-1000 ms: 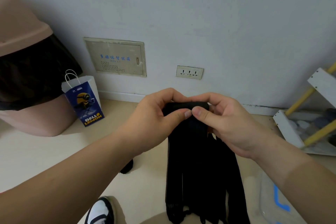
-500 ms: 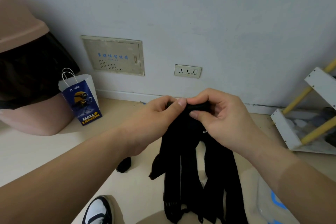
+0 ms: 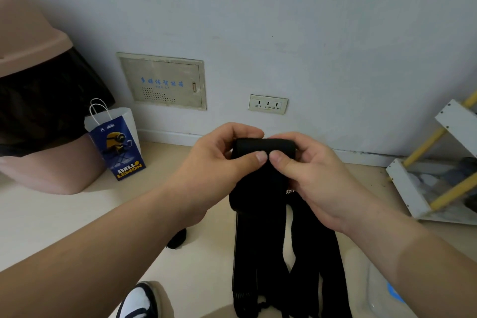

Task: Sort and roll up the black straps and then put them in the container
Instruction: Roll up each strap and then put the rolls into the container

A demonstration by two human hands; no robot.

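Black straps (image 3: 260, 240) are held up in mid-air in front of the body, top end folded over into a short roll (image 3: 263, 148), the rest hanging down in several bands below the hands. Roll is pinched from both sides: left hand (image 3: 219, 162) clamped on its left end, right hand (image 3: 309, 170) on its right end, the two thumbs touching at the front centre.

Judged step: rolling, early stage; most of the length is not yet wound.

For a good roll:
- Tension is to be kept even on both ends so the roll does not cone.
- Hanging bands should be aligned flat before each turn; they look partly overlapped, so snagging is likely.
- Thumbs are best used to tuck, fingers behind to turn.

Containers:
- Clear container (image 3: 382, 289) with a blue mark is seen below the right forearm, at the frame edge; contents cannot be told, view is poor there.
- Paper bag (image 3: 116, 142) stands well left of the left hand; inside is not visible.
- Pink bin (image 3: 38, 33) with black liner sits further left, interior hidden.
- White rack (image 3: 438, 173) far right of the right hand holds some greyish items, probably shoes.

Small black item (image 3: 178, 239) lies on the floor under the left forearm, possibly a finished roll.
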